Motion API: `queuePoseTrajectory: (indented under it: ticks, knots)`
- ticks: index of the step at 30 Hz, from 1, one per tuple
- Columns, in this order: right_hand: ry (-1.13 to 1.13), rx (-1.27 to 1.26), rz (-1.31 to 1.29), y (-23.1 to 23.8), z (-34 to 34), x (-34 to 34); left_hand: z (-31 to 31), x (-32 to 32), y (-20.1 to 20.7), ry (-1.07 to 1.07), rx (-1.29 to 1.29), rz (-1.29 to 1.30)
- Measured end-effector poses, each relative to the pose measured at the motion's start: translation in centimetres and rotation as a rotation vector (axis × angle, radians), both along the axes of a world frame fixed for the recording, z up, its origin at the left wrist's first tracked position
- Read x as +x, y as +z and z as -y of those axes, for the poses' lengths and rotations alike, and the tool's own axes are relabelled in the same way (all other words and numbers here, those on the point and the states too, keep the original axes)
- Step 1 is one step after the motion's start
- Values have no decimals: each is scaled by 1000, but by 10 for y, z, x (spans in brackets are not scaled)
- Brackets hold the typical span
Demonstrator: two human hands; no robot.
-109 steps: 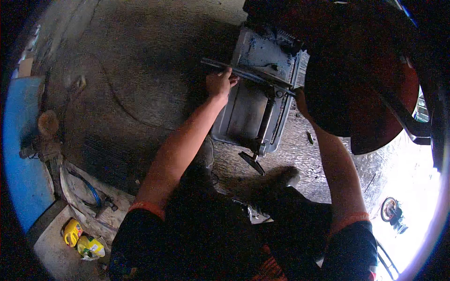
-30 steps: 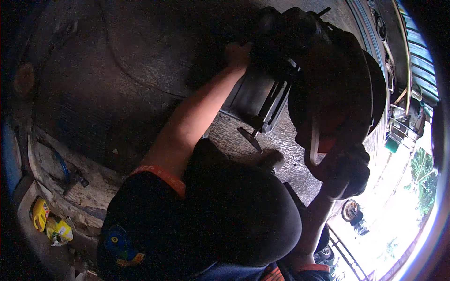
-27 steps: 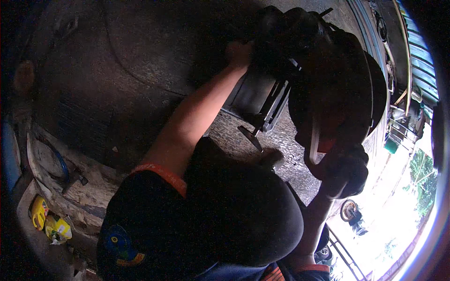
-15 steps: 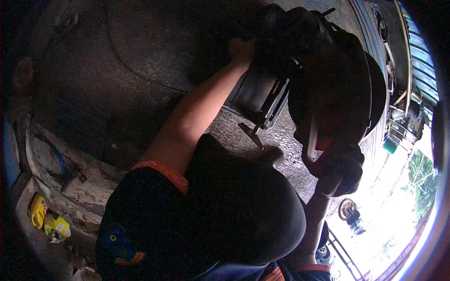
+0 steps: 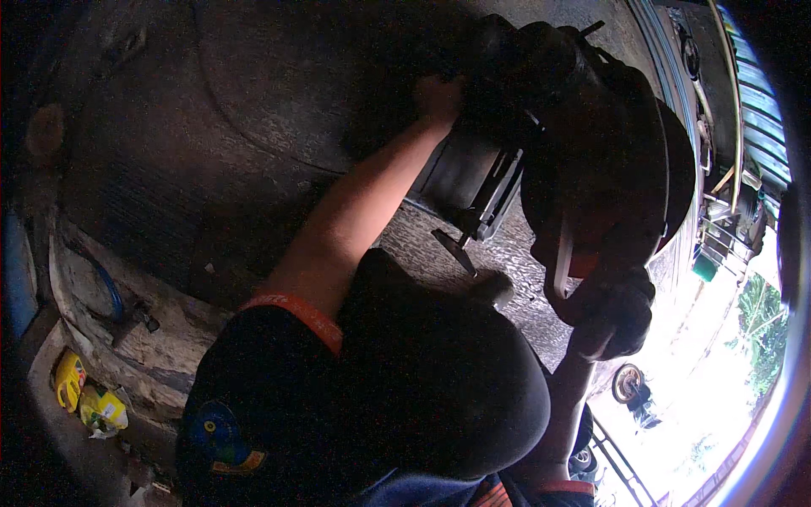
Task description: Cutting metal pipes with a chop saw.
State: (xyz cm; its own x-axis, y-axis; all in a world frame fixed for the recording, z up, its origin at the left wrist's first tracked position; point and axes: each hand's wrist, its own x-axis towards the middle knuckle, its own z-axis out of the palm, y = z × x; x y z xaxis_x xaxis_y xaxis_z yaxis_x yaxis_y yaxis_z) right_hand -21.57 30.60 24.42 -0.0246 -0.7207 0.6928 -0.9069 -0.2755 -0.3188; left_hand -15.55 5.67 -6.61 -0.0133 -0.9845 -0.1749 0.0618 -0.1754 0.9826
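Observation:
My left hand [image 5: 438,95] reaches far forward to the top edge of a grey metal box [image 5: 460,177] lying on the concrete floor. Its fingers are hidden behind a dark welding mask [image 5: 608,160], so its grip is unclear. A dark bar [image 5: 498,194] runs down the face of the box to a pointed end [image 5: 452,248]. My right hand [image 5: 615,314] is closed on the handle under the mask and holds it up over the right side of the box. My knee in dark cloth [image 5: 422,372] fills the lower middle.
Yellow bottles [image 5: 84,397] lie at the lower left beside a broken concrete edge with a blue hose [image 5: 106,287]. A small wheel [image 5: 629,382] and a green container [image 5: 705,266] stand at the right in bright daylight. Corrugated sheeting [image 5: 752,93] lines the right side.
Since the earliest frame the view has swung and the mask now covers more of the box and my left hand's fingers. Over the last second my right hand with the mask has shifted only slightly.

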Motion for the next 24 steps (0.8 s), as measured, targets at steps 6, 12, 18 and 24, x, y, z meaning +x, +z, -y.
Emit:
queuePoseTrajectory:
  ticks: [6, 12, 18, 24]
  knots:
    - [-65, 53, -46, 5, -7, -3, 1, 2, 12, -34, 244, 128]
    - [-17, 81, -47, 9, 2, 0, 0, -3, -15, -36, -2, 53]
    - [6, 91, -51, 12, 7, -5, 3, -21, -30, 24, -85, 842]
    - [26, 117, -54, 15, 3, -4, 0, 3, -1, -51, 89, 187]
